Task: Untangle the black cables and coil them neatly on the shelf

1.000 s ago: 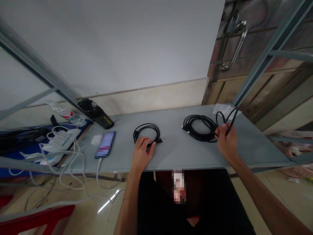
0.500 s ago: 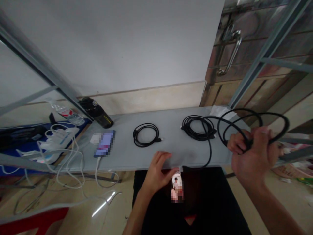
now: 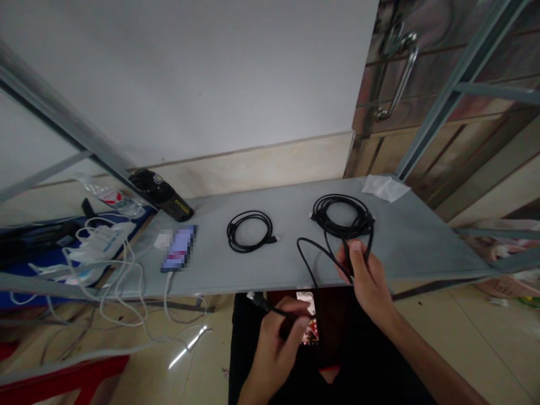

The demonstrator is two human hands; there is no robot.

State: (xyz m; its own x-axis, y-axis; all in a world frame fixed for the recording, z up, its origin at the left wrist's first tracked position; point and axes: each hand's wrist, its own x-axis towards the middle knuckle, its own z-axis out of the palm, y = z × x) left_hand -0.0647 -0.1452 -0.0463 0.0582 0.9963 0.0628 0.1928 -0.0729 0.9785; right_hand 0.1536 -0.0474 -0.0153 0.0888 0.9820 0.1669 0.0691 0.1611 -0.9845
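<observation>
Right hand (image 3: 370, 284) has lowered black cable (image 3: 347, 259); left hand (image 3: 276, 344) pinches it.

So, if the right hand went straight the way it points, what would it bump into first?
Probably the larger coil of black cable on the grey table, just beyond the right hand. The hand's height is hard to judge, so it might pass over the coil.

Dim, flat light left the scene soft, while a white streak of glare (image 3: 188, 347) crossed the glossy floor (image 3: 208, 368).
</observation>
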